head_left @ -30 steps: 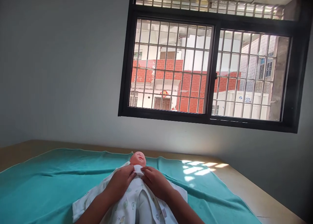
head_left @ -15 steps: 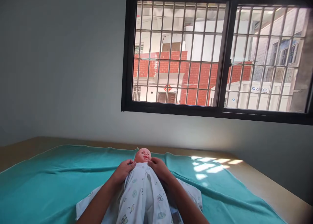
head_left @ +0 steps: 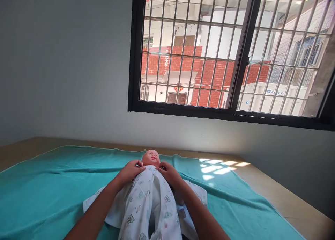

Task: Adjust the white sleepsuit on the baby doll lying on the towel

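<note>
A baby doll [head_left: 151,157] lies on its back on a teal cloth [head_left: 65,184], its head toward the wall. Over its body is spread a white baby garment [head_left: 141,194] with small animal prints, parting down the middle into two long panels that run toward me. My left hand [head_left: 131,171] pinches the garment's top edge beside the doll's neck. On the other side of the neck, my right hand [head_left: 169,174] is closed on the same edge, thumb against fingers. More white printed fabric [head_left: 197,191] lies spread out beneath my forearms. The doll's arms and trunk are hidden.
The teal cloth covers much of a tan bed or table surface [head_left: 274,194] standing against a grey wall [head_left: 65,75]. Above it is a dark-framed window [head_left: 183,113] with metal bars. Patches of sunlight fall on the cloth at the right.
The view has tilted slightly, so the scene sits higher. Both hands stay at the doll's neck, with fingers slightly shifted on the garment's top edge.
</note>
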Demonstrator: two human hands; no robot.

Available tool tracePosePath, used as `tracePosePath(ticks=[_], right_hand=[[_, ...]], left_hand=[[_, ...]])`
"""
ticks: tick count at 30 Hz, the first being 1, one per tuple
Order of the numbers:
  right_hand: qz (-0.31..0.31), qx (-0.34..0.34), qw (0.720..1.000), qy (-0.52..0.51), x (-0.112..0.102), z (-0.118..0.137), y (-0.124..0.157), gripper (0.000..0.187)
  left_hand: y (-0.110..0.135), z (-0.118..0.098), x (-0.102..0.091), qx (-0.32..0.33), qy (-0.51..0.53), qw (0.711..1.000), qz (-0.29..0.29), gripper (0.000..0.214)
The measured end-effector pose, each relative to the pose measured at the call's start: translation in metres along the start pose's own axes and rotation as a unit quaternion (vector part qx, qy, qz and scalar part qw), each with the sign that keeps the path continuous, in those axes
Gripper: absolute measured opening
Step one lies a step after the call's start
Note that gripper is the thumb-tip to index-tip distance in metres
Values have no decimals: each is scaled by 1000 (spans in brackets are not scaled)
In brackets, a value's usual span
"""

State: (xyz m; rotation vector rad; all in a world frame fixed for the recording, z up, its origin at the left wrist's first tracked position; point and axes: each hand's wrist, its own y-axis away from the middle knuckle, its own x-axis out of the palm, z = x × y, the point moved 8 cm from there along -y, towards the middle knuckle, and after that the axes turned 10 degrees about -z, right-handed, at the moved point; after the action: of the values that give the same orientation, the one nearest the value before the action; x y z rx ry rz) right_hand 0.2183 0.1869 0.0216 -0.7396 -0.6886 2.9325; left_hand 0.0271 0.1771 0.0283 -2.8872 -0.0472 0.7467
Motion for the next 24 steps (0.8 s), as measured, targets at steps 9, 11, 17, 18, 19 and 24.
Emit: tracePosePath(ticks=[9, 11, 17, 18, 19, 24], right_hand=[[176, 31, 980, -86, -23, 2, 32, 26], [185, 25, 978, -95, -22, 5, 33, 22], [160, 6, 984, -72, -18, 7, 30, 19], [141, 7, 988, -57, -19, 4, 28, 18], [117, 8, 992, -41, -20, 1, 27, 18], [8, 1, 1000, 23, -23, -14, 17, 13]], left_hand=[[24, -1, -17, 10, -127, 988, 92, 8], [23, 2, -19, 18, -158, 982, 99, 10], [17, 4, -18, 64, -232, 969, 52, 5], [16, 3, -18, 77, -242, 967, 33, 6], [15, 1, -19, 90, -249, 964, 15, 5], [10, -1, -23, 122, -255, 959, -27, 6]])
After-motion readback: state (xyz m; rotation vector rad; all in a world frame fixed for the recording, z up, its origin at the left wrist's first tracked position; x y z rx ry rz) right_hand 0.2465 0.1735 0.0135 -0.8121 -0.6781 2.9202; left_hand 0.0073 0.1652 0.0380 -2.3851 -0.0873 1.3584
